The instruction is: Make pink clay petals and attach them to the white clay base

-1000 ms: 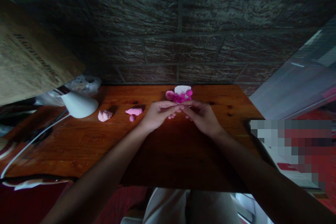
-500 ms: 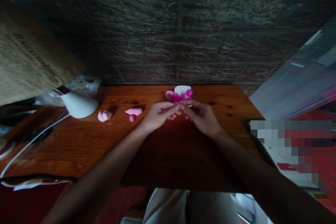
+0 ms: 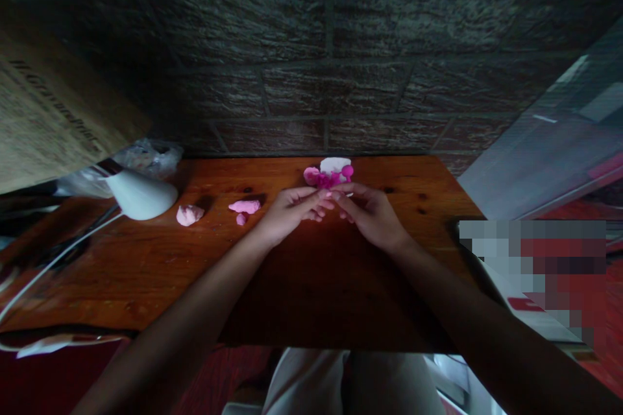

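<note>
Beside the magenta pieces (image 3: 329,179), left hand (image 3: 285,215) and right hand (image 3: 377,215) touched fingers, hold unclear; a slip risked denting those pieces.

The place is looking like a home corner: a plain wooden table (image 3: 160,266) is standing against a textured brick wall (image 3: 292,45), with a white lamp-like object (image 3: 143,196), its cord (image 3: 63,253) and crumpled plastic (image 3: 150,159) sitting at the table's left end.
</note>
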Motion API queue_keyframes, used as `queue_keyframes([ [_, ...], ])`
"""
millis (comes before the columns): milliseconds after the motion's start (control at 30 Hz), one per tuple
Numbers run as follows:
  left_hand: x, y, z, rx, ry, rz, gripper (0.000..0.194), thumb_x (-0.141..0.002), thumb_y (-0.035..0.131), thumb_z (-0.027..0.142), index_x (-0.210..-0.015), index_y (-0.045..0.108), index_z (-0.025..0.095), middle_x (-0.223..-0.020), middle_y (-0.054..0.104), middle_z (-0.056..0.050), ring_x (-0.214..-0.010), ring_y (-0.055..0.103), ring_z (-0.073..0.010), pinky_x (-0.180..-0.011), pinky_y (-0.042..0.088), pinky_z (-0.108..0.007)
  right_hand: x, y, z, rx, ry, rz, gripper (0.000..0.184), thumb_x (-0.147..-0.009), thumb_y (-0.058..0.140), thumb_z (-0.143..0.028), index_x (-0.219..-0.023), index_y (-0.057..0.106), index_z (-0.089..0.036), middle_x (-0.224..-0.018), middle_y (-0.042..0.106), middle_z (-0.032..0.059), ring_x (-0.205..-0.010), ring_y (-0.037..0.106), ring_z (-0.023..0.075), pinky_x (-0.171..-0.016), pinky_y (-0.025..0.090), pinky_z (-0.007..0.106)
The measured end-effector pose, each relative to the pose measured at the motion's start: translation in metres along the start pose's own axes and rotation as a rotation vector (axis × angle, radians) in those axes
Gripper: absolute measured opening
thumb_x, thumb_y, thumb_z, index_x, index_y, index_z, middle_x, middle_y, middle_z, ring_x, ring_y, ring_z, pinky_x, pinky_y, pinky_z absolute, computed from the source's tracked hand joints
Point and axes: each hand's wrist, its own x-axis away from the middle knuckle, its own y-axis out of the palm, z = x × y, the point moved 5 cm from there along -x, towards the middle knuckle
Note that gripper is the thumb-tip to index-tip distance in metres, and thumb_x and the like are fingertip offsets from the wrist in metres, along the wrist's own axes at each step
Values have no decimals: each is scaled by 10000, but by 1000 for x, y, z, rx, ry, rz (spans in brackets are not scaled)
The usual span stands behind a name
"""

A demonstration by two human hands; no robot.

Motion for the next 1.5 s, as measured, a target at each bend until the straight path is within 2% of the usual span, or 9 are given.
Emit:
queue_keyframes([
  [167,-1,-2,-5,206,-98,35,357,-674,923,396,-905,808,149,-897,782,-69,-704,626,-97,-709,533,-250,0,0,-1,-26,5,6,344,-838,762,-523,-954,776,-200,-774,702,12,-575,550,96,-534,481,243],
  [400,2,-1,-4,273,-152,27,305,-650,944,295,-899,828,161,-902,784,-57,-719,611,-81,-731,519,-246,1,1,1,-58,24,3,330,-811,792,-505,-954,780,-209,-871,748,23,-585,566,88,-541,494,237],
  [567,2,0,-5,296,-164,30,303,-625,962,286,-865,826,160,-849,788,-50,-715,631,-81,-707,511,-215,1,1,1,-67,29,-7,317,-825,786,-475,-974,777,-195,-797,725,12,-554,543,82,-537,467,241],
  [733,0,0,-6,343,-200,32,275,-720,917,332,-888,811,142,-888,801,-80,-716,653,-95,-710,525,-225,1,1,3,-86,57,14,367,-815,787,-523,-983,784,-197,-720,683,0,-553,535,94,-511,428,244],
  [833,0,0,-7,350,-211,33,234,-768,887,300,-919,804,141,-973,808,-95,-723,656,-91,-729,534,-232,0,1,3,-107,66,33,389,-791,805,-540,-973,787,-198,-704,674,-4,-541,521,90,-493,406,238],
  [1067,-1,1,-13,373,-202,39,218,-738,901,263,-898,802,155,-918,800,-63,-700,645,-73,-713,537,-212,1,1,4,-87,54,15,380,-825,771,-535,-1001,787,-199,-747,698,11,-539,518,86,-507,425,244],
  [1200,-2,0,-7,298,-114,58,287,-715,912,332,-929,802,174,-886,781,-39,-701,638,-73,-665,529,-195,1,1,4,-72,26,18,366,-827,757,-553,-965,793,-215,-794,714,19,-564,529,95,-527,446,255],
  [1333,1,-1,3,153,25,63,371,-654,936,282,-997,809,217,-942,776,-31,-730,640,-93,-608,517,-197,1,1,2,-43,9,14,352,-824,760,-548,-956,799,-223,-690,649,-10,-564,524,106,-546,460,265],
  [1500,1,-5,3,32,58,115,281,-715,878,318,-960,816,195,-924,768,-59,-698,622,-103,-602,523,-225,1,-2,-2,5,20,7,359,-870,715,-533,-1024,802,-220,-665,638,-10,-572,528,113,-564,468,276],
])
